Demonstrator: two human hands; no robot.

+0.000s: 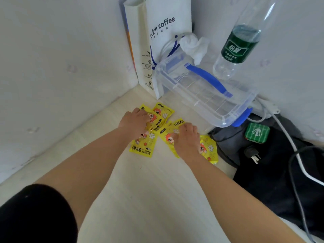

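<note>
Several yellow hand warmer packets (142,148) lie spread on the pale wooden surface (149,190) near the corner of the white walls. My left hand (135,121) rests on the far-left packets, its fingers curled over one of them (157,118). My right hand (186,136) lies on the right-hand packets, fingers bent down onto one packet (168,135). Another packet (209,151) sticks out from under my right wrist. Whether either hand truly grips a packet is hidden by the backs of the hands.
A clear plastic box with a blue handle (205,88) stands just behind the packets. A white paper coffee bag (157,41) leans in the corner. A water bottle (236,48), crumpled tissue (194,45), a black bag (273,169), cables and a green case (256,132) crowd the right.
</note>
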